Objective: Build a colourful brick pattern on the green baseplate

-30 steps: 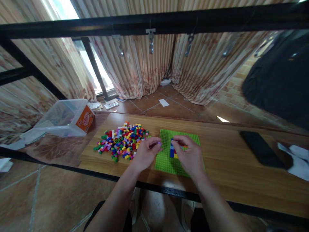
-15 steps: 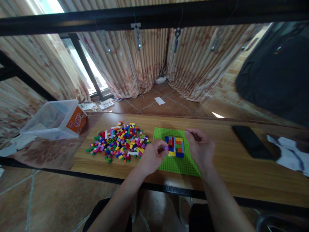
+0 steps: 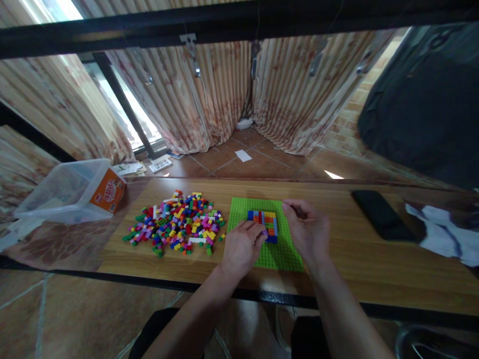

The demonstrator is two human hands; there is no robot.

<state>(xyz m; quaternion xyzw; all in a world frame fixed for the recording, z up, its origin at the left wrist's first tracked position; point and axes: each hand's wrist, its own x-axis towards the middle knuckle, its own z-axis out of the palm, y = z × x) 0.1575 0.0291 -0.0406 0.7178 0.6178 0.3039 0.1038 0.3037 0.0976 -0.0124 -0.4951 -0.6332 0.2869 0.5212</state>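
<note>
A green baseplate lies on the wooden table in front of me. A small patch of coloured bricks is built on it. My left hand rests on the plate's left part, fingers pinched on a small purple brick at the patch's lower left edge. My right hand sits curled at the plate's right edge, touching the plate beside the patch; nothing shows in its fingers. A heap of loose coloured bricks lies to the left of the plate.
A clear plastic box with an orange label stands at the table's far left. A black phone and a white cloth lie to the right. A black metal bar crosses overhead; curtains hang behind.
My left hand has carried the purple brick from beside the plate onto the built patch. My right hand drew away from the bricks to the plate's right side. The view shifted right.
</note>
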